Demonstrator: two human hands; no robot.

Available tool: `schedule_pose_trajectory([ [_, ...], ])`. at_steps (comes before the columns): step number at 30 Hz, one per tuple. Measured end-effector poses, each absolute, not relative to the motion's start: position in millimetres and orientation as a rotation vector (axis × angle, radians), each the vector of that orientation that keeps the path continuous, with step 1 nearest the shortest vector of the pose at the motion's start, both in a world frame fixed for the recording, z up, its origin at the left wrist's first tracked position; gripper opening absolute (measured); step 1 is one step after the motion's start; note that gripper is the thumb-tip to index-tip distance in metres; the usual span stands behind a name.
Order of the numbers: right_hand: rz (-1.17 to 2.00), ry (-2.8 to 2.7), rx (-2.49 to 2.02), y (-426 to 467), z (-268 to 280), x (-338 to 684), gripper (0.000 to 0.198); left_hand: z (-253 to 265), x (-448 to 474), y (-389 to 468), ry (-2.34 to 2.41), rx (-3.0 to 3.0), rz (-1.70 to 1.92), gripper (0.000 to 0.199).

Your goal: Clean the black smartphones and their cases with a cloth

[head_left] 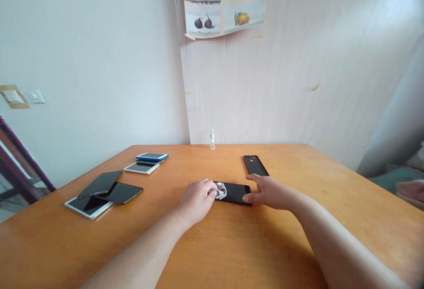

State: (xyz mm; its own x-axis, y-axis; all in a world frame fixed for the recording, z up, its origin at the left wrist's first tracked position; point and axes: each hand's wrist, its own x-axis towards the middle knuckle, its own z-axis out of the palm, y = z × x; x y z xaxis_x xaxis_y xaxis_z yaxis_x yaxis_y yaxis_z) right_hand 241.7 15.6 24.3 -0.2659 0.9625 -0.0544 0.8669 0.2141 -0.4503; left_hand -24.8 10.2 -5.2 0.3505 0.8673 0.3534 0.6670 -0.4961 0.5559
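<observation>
A black smartphone (236, 193) lies flat on the wooden table in front of me. My left hand (199, 198) is closed on a crumpled white wipe (221, 190), pressed against the phone's left part. At the phone's right end is my right hand (266, 193), thumb and fingers spread apart, with the thumb at its near right corner. Just beyond that hand sits a black phone case (255, 166), partly covered by the fingers. The phone's left end is hidden under my left hand.
Several phones and tablets lie at the left, among them a white tablet (89, 207), a dark tablet (101, 183) and a blue-edged phone (152, 156). A small clear spray bottle (212, 140) stands at the table's (205, 253) far edge, near the wall.
</observation>
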Motion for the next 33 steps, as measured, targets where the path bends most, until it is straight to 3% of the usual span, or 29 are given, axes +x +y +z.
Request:
schedule_pose_trajectory([
  [4,0.374,-2.089,-1.652,11,30,226,0.048,-2,-22,11,1.206,1.82,1.091,0.021],
  [6,0.359,-2.03,-1.553,5,31,213,0.038,3,-21,8,1.093,1.589,1.139,0.026],
  [16,1.17,-1.623,-1.096,-19,16,169,0.041,19,-13,-10,0.825,1.265,1.069,0.026],
  [27,1.154,-1.525,-1.221,-17,17,172,0.022,14,-16,-5,0.767,1.122,1.19,0.027],
  [33,1.201,-1.67,-1.077,-27,24,167,0.031,16,-14,-10,0.772,1.126,1.158,0.021],
])
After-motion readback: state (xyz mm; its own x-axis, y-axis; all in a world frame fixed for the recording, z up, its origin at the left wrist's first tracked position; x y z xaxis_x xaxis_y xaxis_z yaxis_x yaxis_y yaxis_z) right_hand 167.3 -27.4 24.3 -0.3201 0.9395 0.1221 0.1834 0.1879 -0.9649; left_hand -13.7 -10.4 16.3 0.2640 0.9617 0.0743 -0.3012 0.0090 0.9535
